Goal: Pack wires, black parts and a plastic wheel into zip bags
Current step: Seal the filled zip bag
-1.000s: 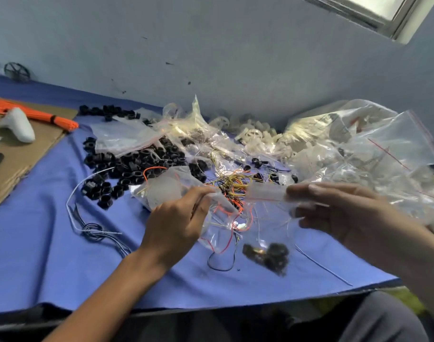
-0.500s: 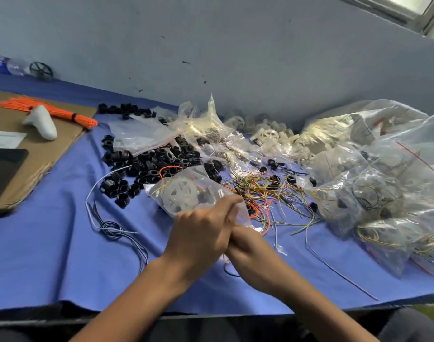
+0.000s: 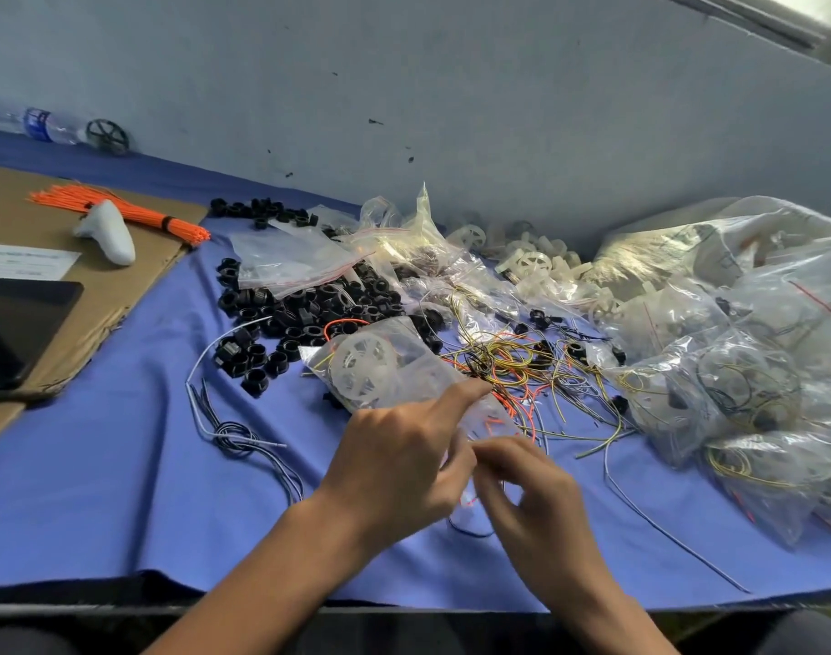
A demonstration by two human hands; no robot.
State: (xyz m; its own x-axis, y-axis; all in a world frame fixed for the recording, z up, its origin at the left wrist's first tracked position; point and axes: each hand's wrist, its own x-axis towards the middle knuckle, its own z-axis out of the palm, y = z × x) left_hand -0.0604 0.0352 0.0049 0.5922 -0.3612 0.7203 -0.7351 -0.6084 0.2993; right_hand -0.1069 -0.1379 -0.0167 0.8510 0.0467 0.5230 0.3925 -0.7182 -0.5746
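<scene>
Pinching the near end of the zip bag [image 3: 420, 352] with my left hand [image 3: 399, 460], I keep it flat on the tabletop [image 3: 120, 465], probably to seal it. The plastic wheel [image 3: 363, 366] sits inside. My right hand [image 3: 531, 503] curls alongside, its grip too blurred to tell.

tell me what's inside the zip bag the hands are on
Through the zip bag a white plastic wheel shows, with a yellow wire beside it and orange wires toward its near end. The left hand and right hand cover that end, hiding what lies there.
</scene>
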